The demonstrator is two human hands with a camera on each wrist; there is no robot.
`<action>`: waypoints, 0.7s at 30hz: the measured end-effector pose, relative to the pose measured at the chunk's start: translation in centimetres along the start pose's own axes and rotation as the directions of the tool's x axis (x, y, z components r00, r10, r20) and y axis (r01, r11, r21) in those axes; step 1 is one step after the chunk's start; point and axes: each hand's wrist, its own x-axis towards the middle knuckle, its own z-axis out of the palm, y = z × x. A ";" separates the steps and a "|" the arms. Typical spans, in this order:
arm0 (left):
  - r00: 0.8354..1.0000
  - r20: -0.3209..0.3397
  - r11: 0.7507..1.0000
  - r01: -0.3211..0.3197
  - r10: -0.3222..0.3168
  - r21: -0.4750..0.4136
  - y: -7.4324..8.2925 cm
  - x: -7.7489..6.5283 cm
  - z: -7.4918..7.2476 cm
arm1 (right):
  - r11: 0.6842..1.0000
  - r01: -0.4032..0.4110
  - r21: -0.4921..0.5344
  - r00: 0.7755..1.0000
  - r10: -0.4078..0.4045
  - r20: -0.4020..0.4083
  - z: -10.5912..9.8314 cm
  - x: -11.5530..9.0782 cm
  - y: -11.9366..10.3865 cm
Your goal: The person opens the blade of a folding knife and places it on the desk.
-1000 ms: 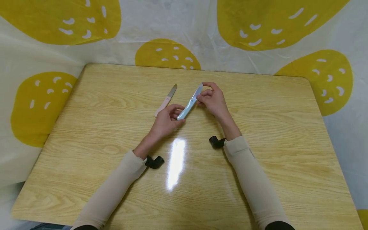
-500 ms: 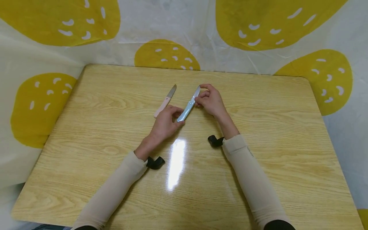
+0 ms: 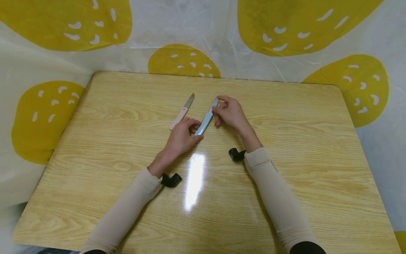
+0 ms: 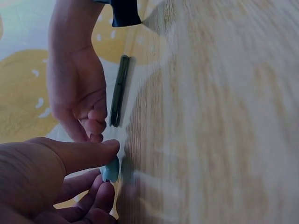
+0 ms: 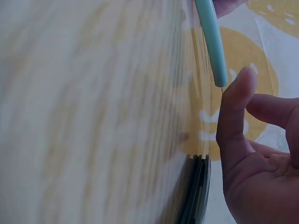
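A light blue folding knife point(image 3: 205, 123) with its blade out is held slantwise between both hands. My left hand point(image 3: 180, 137) pinches the butt of the handle between thumb and fingers. At the other end, my right hand point(image 3: 233, 113) holds the blade, thumb near its base and index finger at the tip. In the right wrist view the thumb point(image 5: 236, 102) hides most of the blade, just past the handle point(image 5: 212, 44). A pink-handled knife point(image 3: 180, 116), blade out, lies on the table left of the blue one, its butt beside my left hand.
A slim dark green folded object point(image 4: 120, 91) lies on the table beside my right hand in the wrist views; the head view does not show it. Black wrist cameras point(image 3: 171, 180) jut from both cuffs. A patterned curtain point(image 3: 184, 58) borders the back of the wooden table point(image 3: 317, 141).
My right hand has shifted left and nearer, bringing the blade tip with it. The handle butt has dipped slightly nearer in my left hand. The pink knife stays put.
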 end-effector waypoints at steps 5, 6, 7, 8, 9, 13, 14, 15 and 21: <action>1.000 0.009 1.000 0.016 -0.016 0.009 0.1 -0.1 0.0 | 1.000 -0.028 0.007 0.998 0.027 0.059 -0.1 0.0 0.0; 1.000 0.012 1.000 0.018 -0.018 0.010 0.0 0.0 0.0 | 0.999 -0.035 0.007 0.997 0.034 0.071 -0.1 0.0 0.1; 1.000 0.015 1.000 0.020 -0.020 0.012 0.0 0.0 0.0 | 0.999 -0.042 0.009 0.996 0.041 0.082 -0.1 0.0 0.1; 1.000 0.017 1.000 0.020 -0.020 0.014 0.0 0.0 0.0 | 0.999 -0.048 0.009 0.995 0.047 0.093 -0.1 0.0 0.2; 1.000 0.020 1.000 0.021 -0.021 0.016 0.0 -0.1 0.0 | 0.999 -0.054 0.006 0.993 0.053 0.105 -0.2 0.0 0.2; 0.999 0.028 1.000 0.024 -0.025 0.018 0.0 0.0 0.0 | 0.997 -0.074 0.018 0.988 0.071 0.138 -0.2 0.0 0.3; 0.999 0.030 1.000 0.026 -0.026 0.016 0.0 0.0 0.0 | 0.997 -0.075 0.017 0.987 0.072 0.144 -0.2 0.0 0.3; 0.999 0.031 1.000 0.027 -0.028 0.014 0.0 0.0 0.0 | 0.997 -0.077 0.018 0.986 0.074 0.150 -0.2 0.0 0.3; 0.999 0.035 0.999 0.033 -0.033 -0.005 -0.2 -0.2 -0.1 | 0.996 -0.084 0.024 0.983 0.079 0.168 -0.1 -0.1 0.4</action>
